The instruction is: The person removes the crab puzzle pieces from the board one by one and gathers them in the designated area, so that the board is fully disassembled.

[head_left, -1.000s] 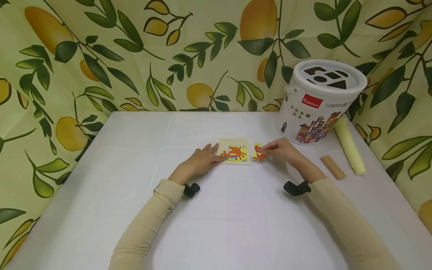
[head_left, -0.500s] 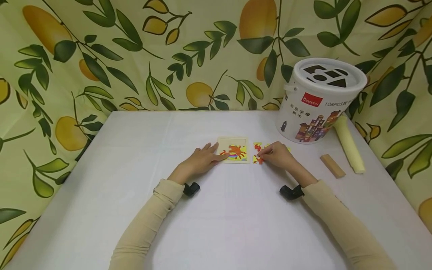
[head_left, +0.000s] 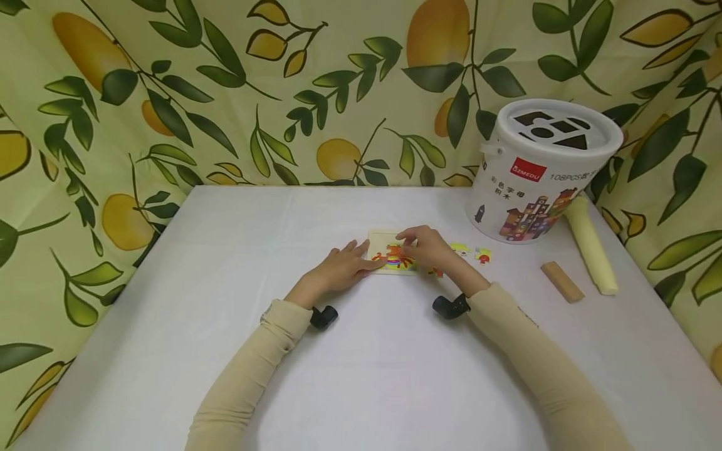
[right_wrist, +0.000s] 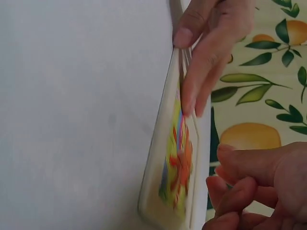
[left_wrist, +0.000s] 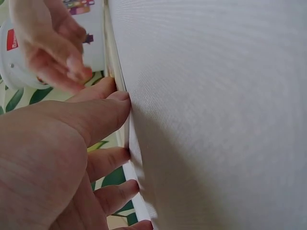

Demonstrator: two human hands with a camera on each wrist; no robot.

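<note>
A small cream puzzle frame [head_left: 379, 240] lies on the white table, part of it filled with a yellow, orange and rainbow-striped picture. My left hand [head_left: 336, 268] rests at its left side, fingers spread and fairly straight. In the right wrist view, the left thumb [right_wrist: 183, 37] touches the near edge and a finger reaches over the picture. My right hand [head_left: 427, 247] hovers over the frame's right part, fingers bent and fingertips close together. Whether a puzzle piece is between them cannot be seen. Loose puzzle pieces [head_left: 483, 255] lie to the right, one partly under the right hand.
A white block bucket [head_left: 538, 169] with a shape-cutout lid stands at the back right. In front of it lie a short brown wooden block [head_left: 562, 282] and a long pale-yellow roll [head_left: 592, 250]. Fruit-patterned cloth [head_left: 333, 94] hangs behind the table [head_left: 361, 363].
My right hand has moved left, from the loose pieces beside the frame to above its right part. The left hand has stayed at the frame's left side.
</note>
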